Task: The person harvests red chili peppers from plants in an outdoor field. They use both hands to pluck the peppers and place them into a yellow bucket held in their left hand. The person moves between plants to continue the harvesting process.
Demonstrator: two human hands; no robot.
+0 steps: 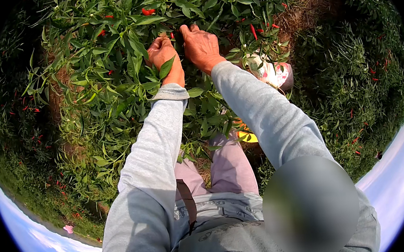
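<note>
Both hands reach into a leafy chili pepper plant (104, 80) in front of me. The fingers of my left hand (165, 59) are curled in, and whatever they may hold is hidden. A green leaf (167, 68) lies across the back of that hand. Just to its right is my right hand (200, 47), back upward, its bent fingertips going into the foliage where I cannot see them fully. A small red chili pepper (172, 35) shows between the two hands. Above them hangs a larger red chili pepper (148, 12). Another slim red chili pepper (253, 32) hangs to the right.
A floral-patterned cloth item (274, 72) lies behind my right forearm. Something yellow and orange (248, 136) is near my leg. Dry straw (302, 16) covers the ground between rows. More chili plants (356, 76) with red fruit stand on both sides.
</note>
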